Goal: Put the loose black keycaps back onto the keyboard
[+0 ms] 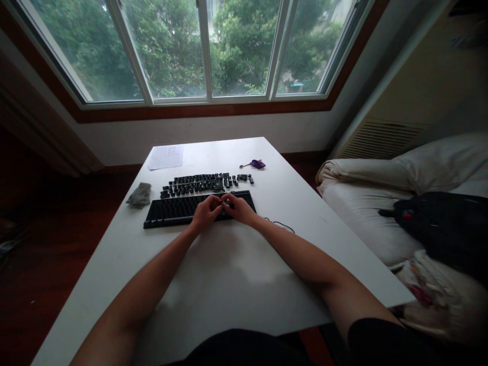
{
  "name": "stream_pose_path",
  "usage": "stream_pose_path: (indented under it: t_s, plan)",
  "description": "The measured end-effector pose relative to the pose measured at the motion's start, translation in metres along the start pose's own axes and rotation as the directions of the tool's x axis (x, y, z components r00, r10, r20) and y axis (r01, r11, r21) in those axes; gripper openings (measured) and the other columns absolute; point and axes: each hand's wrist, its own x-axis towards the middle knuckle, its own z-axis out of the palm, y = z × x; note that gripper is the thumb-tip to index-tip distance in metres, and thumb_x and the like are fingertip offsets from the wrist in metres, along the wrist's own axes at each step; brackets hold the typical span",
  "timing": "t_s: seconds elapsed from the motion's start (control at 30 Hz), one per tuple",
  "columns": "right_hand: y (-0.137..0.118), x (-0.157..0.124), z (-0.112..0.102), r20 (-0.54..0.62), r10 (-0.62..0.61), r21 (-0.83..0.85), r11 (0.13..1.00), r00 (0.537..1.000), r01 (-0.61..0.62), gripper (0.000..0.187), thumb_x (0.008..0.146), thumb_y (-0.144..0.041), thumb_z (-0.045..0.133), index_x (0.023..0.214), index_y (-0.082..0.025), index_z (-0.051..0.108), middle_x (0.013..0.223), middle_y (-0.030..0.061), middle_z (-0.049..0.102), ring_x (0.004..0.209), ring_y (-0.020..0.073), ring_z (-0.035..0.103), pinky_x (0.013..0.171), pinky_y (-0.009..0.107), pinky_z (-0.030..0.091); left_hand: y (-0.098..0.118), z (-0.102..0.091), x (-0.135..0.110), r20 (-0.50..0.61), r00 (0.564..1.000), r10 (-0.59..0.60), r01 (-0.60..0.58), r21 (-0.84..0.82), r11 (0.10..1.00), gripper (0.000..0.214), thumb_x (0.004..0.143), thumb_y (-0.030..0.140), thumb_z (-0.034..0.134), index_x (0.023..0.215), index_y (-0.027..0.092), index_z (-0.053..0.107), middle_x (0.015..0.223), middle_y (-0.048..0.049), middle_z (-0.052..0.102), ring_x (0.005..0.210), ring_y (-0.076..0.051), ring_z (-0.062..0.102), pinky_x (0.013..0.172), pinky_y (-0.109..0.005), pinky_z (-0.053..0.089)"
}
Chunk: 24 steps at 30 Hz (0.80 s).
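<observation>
A black keyboard (173, 208) lies on the white table, slightly askew. Over its right part, my left hand (207, 209) and my right hand (238, 207) meet, fingertips nearly touching. Both have their fingers closed in a pinch around a small dark piece with a light glint, too small to name. Just behind the keyboard, loose black keycaps (198, 183) are spread in rough rows. My hands hide part of the keyboard beneath them.
A crumpled grey cloth (139, 196) lies left of the keyboard. Farther back are a sheet of paper (166, 157) and a purple item (258, 163) beside a small brush-like stick (245, 165). A cable (284, 225) trails off to the right. A sofa (354, 208) stands beyond the table's right edge.
</observation>
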Motion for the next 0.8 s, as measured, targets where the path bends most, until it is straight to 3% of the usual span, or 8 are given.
stream_pose_path:
  t_s: [0.8]
  plan:
    - [0.0011,-0.0009,0.0002,0.029,-0.016,0.011,1.0,0.999,0.015,0.025,0.09,-0.033,0.059,0.112,-0.022,0.06,0.069,-0.0058,0.056,0.056,0.0094,0.042,0.057,0.021,0.029,0.0002,-0.0011,0.0004,0.015,1.0,-0.006,0.006,0.042,0.999,0.021,0.091,0.037,0.058,0.098,0.019,0.066,0.08,0.0,0.067,0.068,-0.013,0.058,0.064,-0.024,0.043]
